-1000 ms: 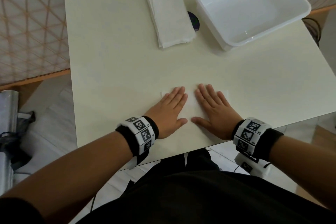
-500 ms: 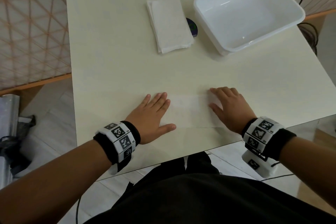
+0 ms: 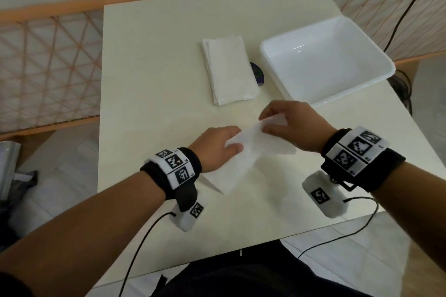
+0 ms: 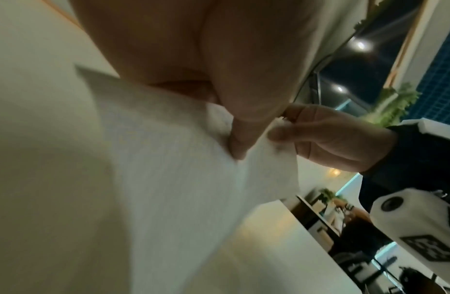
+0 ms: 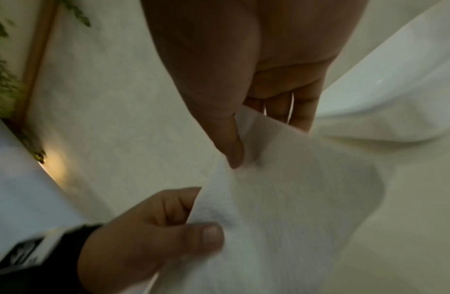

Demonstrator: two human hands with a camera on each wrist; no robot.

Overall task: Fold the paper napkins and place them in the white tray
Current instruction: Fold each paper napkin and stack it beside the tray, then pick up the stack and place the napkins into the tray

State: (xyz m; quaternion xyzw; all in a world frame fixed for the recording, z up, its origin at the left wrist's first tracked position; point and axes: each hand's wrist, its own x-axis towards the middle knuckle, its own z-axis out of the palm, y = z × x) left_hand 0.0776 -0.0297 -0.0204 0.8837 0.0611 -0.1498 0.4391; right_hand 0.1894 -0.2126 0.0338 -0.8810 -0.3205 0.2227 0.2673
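Note:
A white paper napkin [image 3: 243, 157] [image 4: 168, 179] [image 5: 281, 208] is lifted off the cream table [image 3: 154, 94], held between both hands. My left hand [image 3: 217, 146] [image 5: 153, 234] pinches its near end between thumb and curled fingers. My right hand [image 3: 289, 123] [image 4: 319, 137] pinches the far end, thumb on top. A stack of folded napkins [image 3: 229, 70] lies further back in the head view. The white tray [image 3: 386, 72] stands at the back right and holds nothing.
A small dark round object [image 3: 257, 73] lies between the napkin stack and the tray. A wooden lattice railing [image 3: 48, 60] runs along the table's left and far sides. Black cables [image 3: 337, 236] hang from the wrist cameras over the near table edge.
Both hands lay flat on the napkin, then slid apart along it. Now they have come together again and lifted the napkin by its ends.

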